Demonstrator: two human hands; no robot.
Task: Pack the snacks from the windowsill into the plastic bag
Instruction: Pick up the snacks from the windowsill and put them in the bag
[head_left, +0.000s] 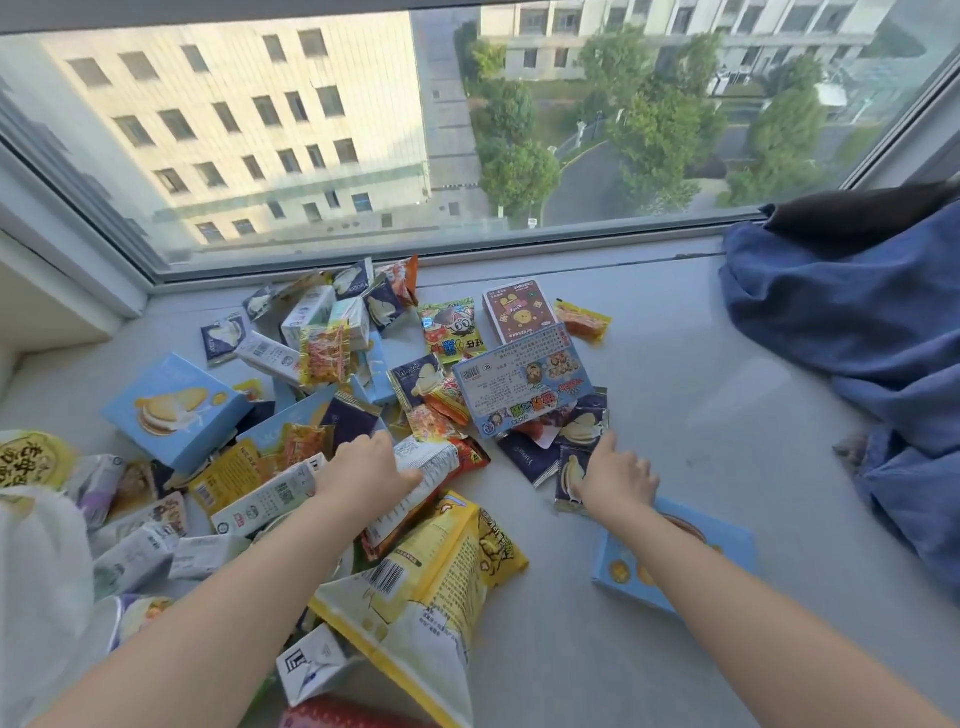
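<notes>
While the windowsill (675, 415) is carrying the snacks (332, 364) in a loose pile, the bag (36, 571) is lying at its left end. Left hand (363, 478) is gripping a packet (431, 462), fingers curled over it. Right hand (615, 480) is resting on a sachet (569, 465); whether it is gripping, cannot tell.

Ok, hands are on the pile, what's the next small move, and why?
Probably lift the red-and-white packet with the left hand into the plastic bag: its fingers curl over it, and the bag lies on that side.
</notes>
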